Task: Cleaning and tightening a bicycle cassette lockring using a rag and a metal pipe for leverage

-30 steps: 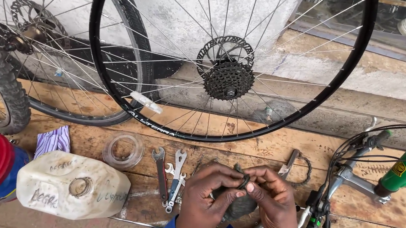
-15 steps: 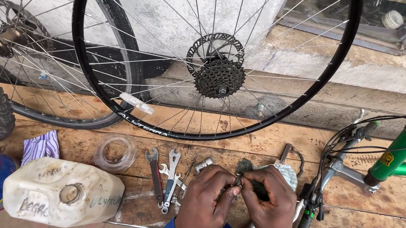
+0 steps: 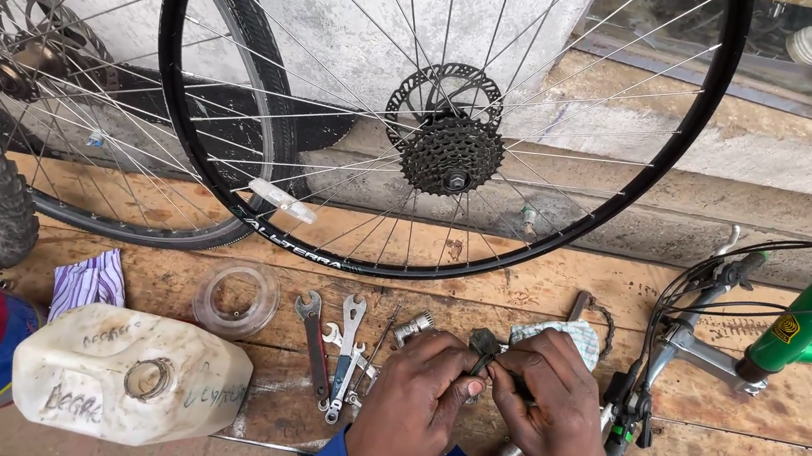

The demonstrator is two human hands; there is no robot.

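Both hands meet at lower centre of the frame. The left hand (image 3: 413,405) and the right hand (image 3: 547,414) each have their grip pinched together on a small dark metal part (image 3: 484,345), thumbs and fingertips closed around it from either side, just above the wooden surface (image 3: 760,396). Most of the part is hidden by the fingers, so its exact kind cannot be told. What shows juts up and slightly left, its long axis running from lower right to upper left.

Working it well probably means one hand bracing while the other turns, kept low over the boards.

Just left lie the spanners (image 3: 338,352). Farther left is a white jug (image 3: 123,384), above, a rear wheel's cassette (image 3: 452,154).
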